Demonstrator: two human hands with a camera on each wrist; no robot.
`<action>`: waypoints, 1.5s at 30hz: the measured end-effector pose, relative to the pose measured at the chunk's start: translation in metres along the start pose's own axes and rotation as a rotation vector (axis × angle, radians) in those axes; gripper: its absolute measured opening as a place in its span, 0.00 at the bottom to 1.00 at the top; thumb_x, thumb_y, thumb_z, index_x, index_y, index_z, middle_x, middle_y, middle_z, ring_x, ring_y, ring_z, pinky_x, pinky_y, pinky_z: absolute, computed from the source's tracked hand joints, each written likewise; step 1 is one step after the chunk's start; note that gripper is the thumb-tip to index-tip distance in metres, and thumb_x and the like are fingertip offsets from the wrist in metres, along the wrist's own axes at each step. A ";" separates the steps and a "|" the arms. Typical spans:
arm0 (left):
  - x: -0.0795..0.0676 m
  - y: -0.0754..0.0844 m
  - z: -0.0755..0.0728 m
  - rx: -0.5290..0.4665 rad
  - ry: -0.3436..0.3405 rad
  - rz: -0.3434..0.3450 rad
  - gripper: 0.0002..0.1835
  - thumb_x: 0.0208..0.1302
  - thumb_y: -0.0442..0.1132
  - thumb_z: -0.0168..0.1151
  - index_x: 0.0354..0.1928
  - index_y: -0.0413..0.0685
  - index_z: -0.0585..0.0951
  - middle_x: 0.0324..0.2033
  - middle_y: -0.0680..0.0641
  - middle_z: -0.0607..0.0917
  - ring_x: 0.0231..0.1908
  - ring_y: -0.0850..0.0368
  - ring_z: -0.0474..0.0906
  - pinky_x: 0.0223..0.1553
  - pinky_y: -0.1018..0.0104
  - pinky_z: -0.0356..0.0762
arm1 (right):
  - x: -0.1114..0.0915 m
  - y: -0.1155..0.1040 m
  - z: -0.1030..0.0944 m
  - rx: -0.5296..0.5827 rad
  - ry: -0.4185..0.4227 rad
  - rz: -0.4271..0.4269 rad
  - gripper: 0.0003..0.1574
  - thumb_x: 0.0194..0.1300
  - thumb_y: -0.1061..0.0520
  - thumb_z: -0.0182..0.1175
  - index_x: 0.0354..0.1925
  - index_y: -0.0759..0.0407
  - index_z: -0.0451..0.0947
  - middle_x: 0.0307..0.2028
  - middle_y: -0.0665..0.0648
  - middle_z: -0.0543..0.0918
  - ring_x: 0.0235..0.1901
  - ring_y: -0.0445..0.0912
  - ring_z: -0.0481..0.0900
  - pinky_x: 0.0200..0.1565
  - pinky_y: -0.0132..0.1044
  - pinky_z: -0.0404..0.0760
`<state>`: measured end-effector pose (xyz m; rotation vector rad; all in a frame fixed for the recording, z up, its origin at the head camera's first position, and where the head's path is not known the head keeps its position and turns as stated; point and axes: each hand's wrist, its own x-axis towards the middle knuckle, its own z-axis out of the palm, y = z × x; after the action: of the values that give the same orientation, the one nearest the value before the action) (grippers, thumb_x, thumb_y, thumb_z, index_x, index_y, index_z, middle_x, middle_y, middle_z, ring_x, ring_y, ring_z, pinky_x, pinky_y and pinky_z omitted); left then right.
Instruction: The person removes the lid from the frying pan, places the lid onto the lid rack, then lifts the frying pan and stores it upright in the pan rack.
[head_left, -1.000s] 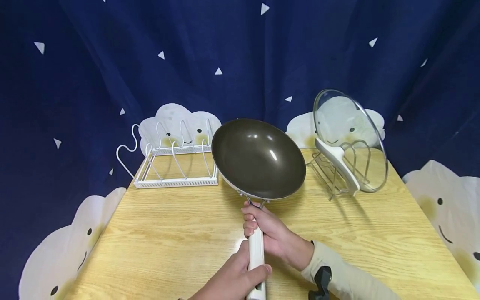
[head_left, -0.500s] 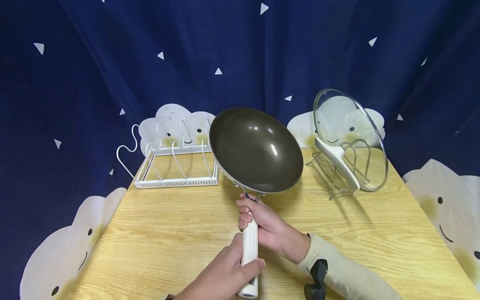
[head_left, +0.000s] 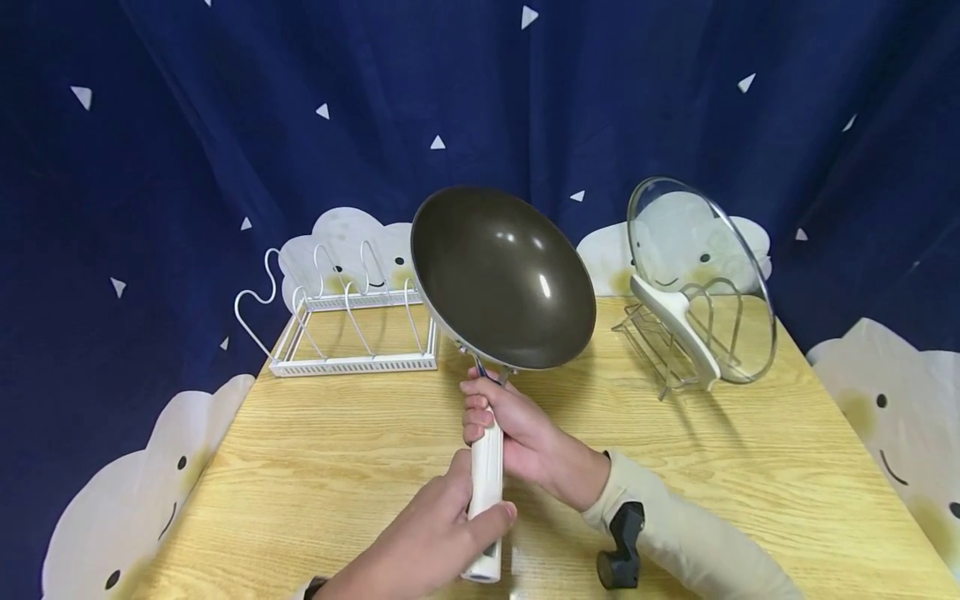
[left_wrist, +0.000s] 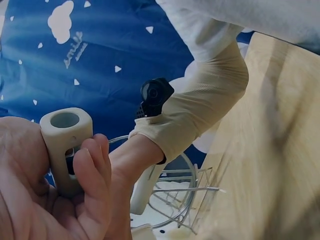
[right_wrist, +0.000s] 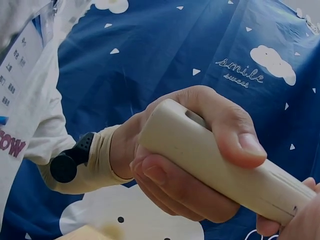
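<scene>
A dark-lined frying pan [head_left: 502, 279] with a cream handle [head_left: 487, 479] is held up over the table, its bowl tilted toward me. Near the pan my right hand [head_left: 517, 429] grips the handle, fingers curled round it. Lower down, my left hand [head_left: 442, 525] wraps the handle's end, thumb lying across the top. The left wrist view shows the hollow handle end [left_wrist: 66, 122] between the left palm and fingers. From the right wrist view the left hand [right_wrist: 195, 150] appears curled round the handle, with part of the right hand [right_wrist: 305, 220] at the lower corner.
Behind on the left of the wooden table [head_left: 337, 450] stands a white wire rack [head_left: 352, 364]. At the back right, a glass lid [head_left: 701, 275] with a white handle [head_left: 678, 325] leans in a metal wire stand [head_left: 663, 358]. A blue curtain [head_left: 480, 92] hangs behind.
Both hands have raised the pan and shifted it slightly left, and its rim now overlaps the white rack's right end in view. The grip stays the same.
</scene>
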<state>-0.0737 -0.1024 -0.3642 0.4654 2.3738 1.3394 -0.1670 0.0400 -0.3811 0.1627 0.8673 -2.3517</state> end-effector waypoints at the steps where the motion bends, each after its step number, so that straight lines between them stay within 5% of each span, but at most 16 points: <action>1: 0.000 0.001 -0.001 0.016 0.007 0.002 0.20 0.69 0.53 0.61 0.49 0.46 0.69 0.25 0.54 0.77 0.25 0.62 0.74 0.27 0.66 0.73 | 0.000 -0.001 0.002 0.005 -0.007 0.000 0.09 0.76 0.63 0.49 0.41 0.48 0.65 0.20 0.43 0.64 0.16 0.32 0.61 0.22 0.23 0.67; 24: -0.003 0.021 -0.022 0.238 0.159 0.029 0.18 0.67 0.51 0.64 0.45 0.46 0.71 0.23 0.55 0.77 0.22 0.64 0.73 0.23 0.66 0.72 | 0.014 -0.017 0.026 0.039 -0.189 0.007 0.13 0.77 0.65 0.42 0.37 0.47 0.64 0.17 0.43 0.65 0.14 0.32 0.63 0.21 0.23 0.66; 45: 0.004 0.030 -0.031 0.336 0.303 0.035 0.19 0.63 0.48 0.66 0.44 0.45 0.70 0.20 0.53 0.75 0.18 0.61 0.71 0.17 0.65 0.68 | 0.034 -0.029 0.045 0.124 -0.415 0.002 0.17 0.77 0.65 0.36 0.36 0.48 0.66 0.16 0.44 0.65 0.11 0.33 0.64 0.16 0.24 0.66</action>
<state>-0.0888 -0.1092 -0.3242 0.4195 2.8735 1.0895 -0.2064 0.0116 -0.3408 -0.2666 0.5185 -2.3172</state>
